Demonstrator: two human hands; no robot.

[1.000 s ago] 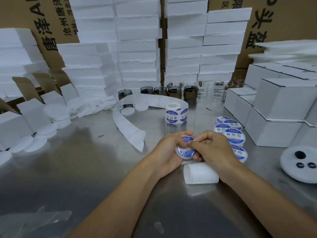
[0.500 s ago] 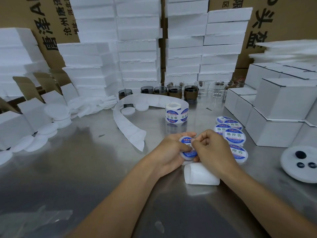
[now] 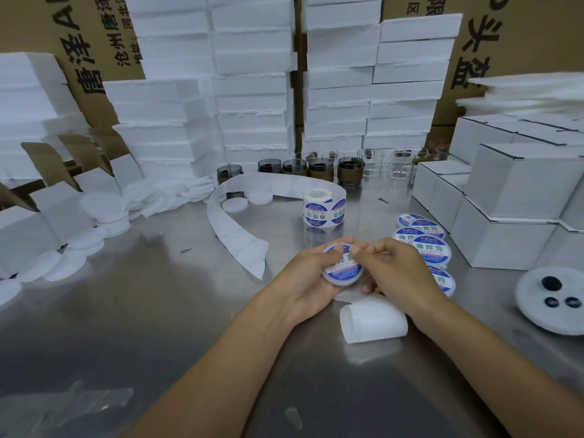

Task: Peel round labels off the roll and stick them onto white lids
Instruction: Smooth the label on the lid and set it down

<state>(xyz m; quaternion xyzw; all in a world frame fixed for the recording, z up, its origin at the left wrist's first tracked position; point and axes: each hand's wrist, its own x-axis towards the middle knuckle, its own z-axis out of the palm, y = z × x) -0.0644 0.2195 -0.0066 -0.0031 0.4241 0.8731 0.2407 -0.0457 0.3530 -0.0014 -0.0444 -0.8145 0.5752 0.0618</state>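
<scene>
Steel counter (image 3: 126, 311) is crowded with stock: the label roll (image 3: 322, 211) is stood upright at its middle, and labelled lids (image 3: 431, 248) are laid to the right. A white lid (image 3: 343, 282) is held above the counter, gripped by the curled fingers of the left hand (image 3: 303, 279) and pinched by the right hand (image 3: 401, 273), thumb pressed onto its round label (image 3: 346, 266).

White foam slabs (image 3: 252, 90) are stacked at upper centre. Dark jars (image 3: 319, 169) are lined up below them. White boxes (image 3: 521, 184) are piled at right.
</scene>
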